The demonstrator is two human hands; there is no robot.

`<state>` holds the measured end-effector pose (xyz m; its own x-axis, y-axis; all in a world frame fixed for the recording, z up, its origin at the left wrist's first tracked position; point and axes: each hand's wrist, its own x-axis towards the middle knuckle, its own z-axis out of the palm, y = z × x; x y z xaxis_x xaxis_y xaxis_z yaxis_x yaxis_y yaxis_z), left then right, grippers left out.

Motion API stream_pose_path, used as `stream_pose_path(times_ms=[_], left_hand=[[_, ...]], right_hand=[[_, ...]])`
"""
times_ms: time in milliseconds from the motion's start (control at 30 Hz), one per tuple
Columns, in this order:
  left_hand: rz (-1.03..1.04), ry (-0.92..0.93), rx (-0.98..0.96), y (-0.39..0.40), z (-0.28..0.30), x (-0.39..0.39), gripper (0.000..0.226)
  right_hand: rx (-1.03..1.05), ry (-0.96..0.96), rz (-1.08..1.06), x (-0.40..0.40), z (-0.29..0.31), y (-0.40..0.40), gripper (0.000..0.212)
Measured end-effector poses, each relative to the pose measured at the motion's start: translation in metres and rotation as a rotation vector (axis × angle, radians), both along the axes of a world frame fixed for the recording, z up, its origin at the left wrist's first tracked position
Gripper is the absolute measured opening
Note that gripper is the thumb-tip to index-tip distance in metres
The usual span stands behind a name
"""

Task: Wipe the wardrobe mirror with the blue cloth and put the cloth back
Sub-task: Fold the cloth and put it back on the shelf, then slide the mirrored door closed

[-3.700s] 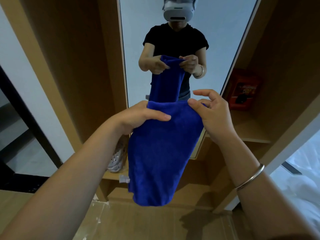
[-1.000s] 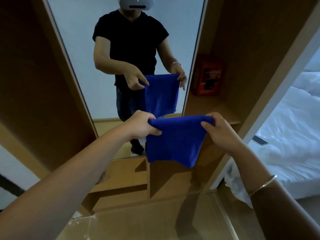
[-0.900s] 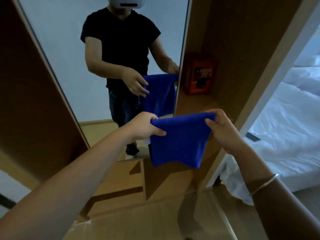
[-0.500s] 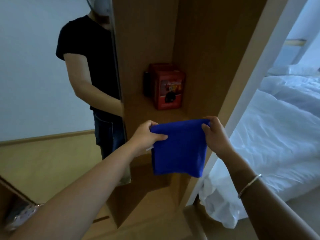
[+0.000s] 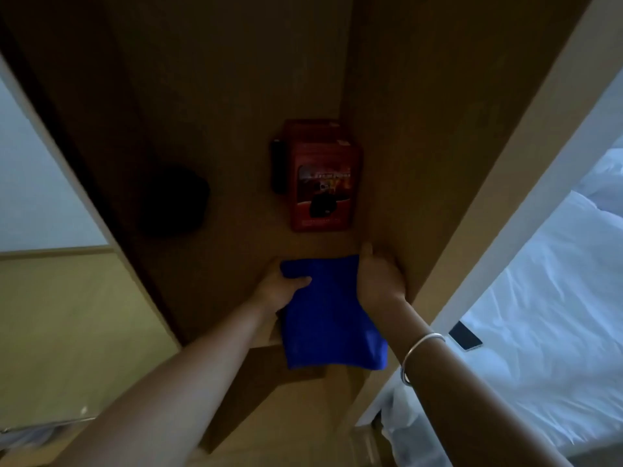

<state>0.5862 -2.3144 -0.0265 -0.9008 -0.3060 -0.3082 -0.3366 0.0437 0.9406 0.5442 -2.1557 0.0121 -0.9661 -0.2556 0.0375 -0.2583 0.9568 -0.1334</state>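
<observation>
Cloth, blue and folded, lay at the frame's centre on the wardrobe shelf, its near end hanging over the front edge. At left stood the mirror; at right, a white bed. A red box sat behind the cloth. The left hand pinched its far left corner; the right hand gripped its right edge, fingers curled.

both arms outstretched; left hand pinching; right hand gripping

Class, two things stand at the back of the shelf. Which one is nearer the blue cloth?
The red box, right behind the cloth; the dark thing sits further left.
</observation>
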Motion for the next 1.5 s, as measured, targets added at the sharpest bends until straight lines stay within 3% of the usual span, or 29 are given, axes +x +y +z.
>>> stream_pose_path(times_ms=[167, 333, 633, 767, 867, 967, 1000, 1067, 1167, 1300, 1500], left_hand=[[-0.016, -0.033, -0.292, -0.007, -0.013, -0.029, 0.066], [-0.002, -0.036, -0.368, -0.014, -0.026, -0.051, 0.061], [0.067, 0.038, -0.444, -0.025, -0.032, -0.066, 0.052], [0.034, 0.038, -0.924, -0.019, -0.038, -0.055, 0.054], [-0.022, 0.027, -0.986, -0.012, -0.035, -0.034, 0.052], [-0.093, 0.065, -1.092, -0.010, -0.027, -0.001, 0.060], [-0.174, 0.038, -1.174, -0.012, -0.021, 0.013, 0.060], [-0.358, -0.095, -1.235, -0.015, -0.006, 0.040, 0.045], [-0.431, -0.142, -1.183, -0.019, 0.022, 0.079, 0.028], [-0.413, 0.048, -1.327, -0.026, 0.060, 0.125, 0.024], [-0.238, 0.453, -1.287, -0.058, 0.095, 0.182, 0.024]], right_hand=[[0.001, 0.044, -0.027, -0.023, -0.025, -0.016, 0.037], [-0.010, 0.055, -0.012, -0.050, -0.046, -0.025, 0.036], [-0.213, 0.134, -0.016, -0.079, -0.077, -0.041, 0.028], [-0.172, 0.111, -0.029, -0.084, -0.078, -0.044, 0.032], [-0.173, 0.203, -0.012, -0.068, -0.064, -0.052, 0.030], [-0.394, 0.307, 0.282, -0.034, -0.042, -0.071, 0.007], [-0.508, 0.265, 0.413, -0.020, -0.033, -0.080, 0.009], [-0.748, -0.013, 0.555, 0.015, -0.003, -0.097, 0.024], [-1.047, -0.315, 0.590, 0.068, 0.043, -0.117, 0.022], [-1.305, -0.283, 0.648, 0.124, 0.099, -0.135, 0.030], [-1.297, -0.285, 0.606, 0.170, 0.152, -0.166, 0.037]])
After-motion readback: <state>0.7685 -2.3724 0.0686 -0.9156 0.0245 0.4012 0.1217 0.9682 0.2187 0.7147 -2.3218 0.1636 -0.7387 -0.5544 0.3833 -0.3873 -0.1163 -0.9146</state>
